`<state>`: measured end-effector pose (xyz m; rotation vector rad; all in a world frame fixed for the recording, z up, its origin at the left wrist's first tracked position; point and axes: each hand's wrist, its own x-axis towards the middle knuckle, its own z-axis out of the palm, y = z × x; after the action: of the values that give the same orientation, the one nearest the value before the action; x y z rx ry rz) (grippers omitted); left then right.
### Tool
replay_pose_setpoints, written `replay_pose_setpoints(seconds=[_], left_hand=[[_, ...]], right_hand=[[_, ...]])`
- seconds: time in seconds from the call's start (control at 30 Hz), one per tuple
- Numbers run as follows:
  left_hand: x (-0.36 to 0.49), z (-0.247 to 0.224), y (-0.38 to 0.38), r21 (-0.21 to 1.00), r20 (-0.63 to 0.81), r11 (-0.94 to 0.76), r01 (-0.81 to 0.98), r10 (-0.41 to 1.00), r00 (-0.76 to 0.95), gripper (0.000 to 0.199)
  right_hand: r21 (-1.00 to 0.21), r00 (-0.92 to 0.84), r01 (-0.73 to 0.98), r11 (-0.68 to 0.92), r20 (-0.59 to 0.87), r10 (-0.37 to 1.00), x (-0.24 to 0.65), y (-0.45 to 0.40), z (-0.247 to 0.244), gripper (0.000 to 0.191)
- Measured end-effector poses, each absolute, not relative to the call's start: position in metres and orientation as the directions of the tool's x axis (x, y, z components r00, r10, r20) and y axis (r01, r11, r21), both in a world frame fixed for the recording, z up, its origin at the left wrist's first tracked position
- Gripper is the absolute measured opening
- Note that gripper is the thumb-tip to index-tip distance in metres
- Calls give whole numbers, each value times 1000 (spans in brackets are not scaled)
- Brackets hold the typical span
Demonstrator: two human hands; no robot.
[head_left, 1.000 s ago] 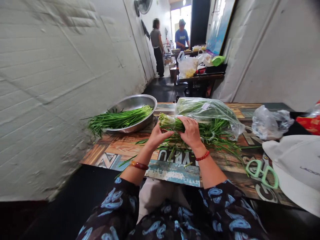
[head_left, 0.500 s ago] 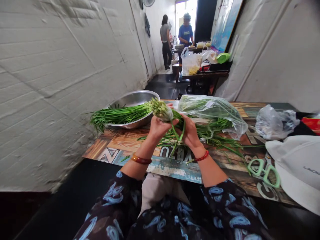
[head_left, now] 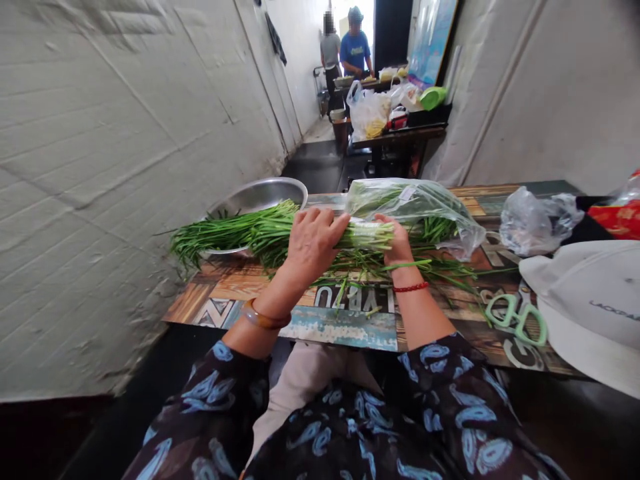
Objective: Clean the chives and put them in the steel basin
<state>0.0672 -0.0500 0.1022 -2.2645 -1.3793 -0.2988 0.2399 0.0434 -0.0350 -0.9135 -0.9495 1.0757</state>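
Fingers (head_left: 314, 215) on your left hand (head_left: 313, 245) are clamped over the top of the green bunch (head_left: 274, 233), in the middle of the frame. Your right hand (head_left: 399, 241) meets its pale cut ends, just right of the centre; those fingers are mostly hidden, so you cannot tell whether they grip or only support. Between your hands, clear wrapping (head_left: 369, 232) circles the pale stems, and the leafy end points left.

The white wall (head_left: 100, 133) fills the upper left. Your patterned table (head_left: 240, 283) crosses the middle of the frame. At the top centre, well apart from you, stand one person in a blue shirt (head_left: 356, 52) and another in a grey top (head_left: 330, 53). The steel basin (head_left: 273, 193) is left of centre, long greens (head_left: 213, 230) lying in it and spilling over its left side. A clear bag of greens (head_left: 425, 200) lies just beyond your right hand. At the right edge is a white cap (head_left: 590, 300), with a crumpled clear bag (head_left: 540, 220) above it. Green-handled scissors (head_left: 518, 320) are just left of the cap. Loose stalks (head_left: 440, 267) scatter below the bag of greens.
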Motion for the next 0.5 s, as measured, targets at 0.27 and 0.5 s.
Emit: replay_pose_setpoints(seconds=[0.27,0.5], left_hand=[[35,19,-23,-248,164,-277,928,932,322,59],[18,-1,-22,-46,214,-283,958,934,286,66]], right_hand=[[-974,-126,-58,218,224,966,238,34,-34,44],[-762,-381,443,472,317,869,237,33,-49,44]])
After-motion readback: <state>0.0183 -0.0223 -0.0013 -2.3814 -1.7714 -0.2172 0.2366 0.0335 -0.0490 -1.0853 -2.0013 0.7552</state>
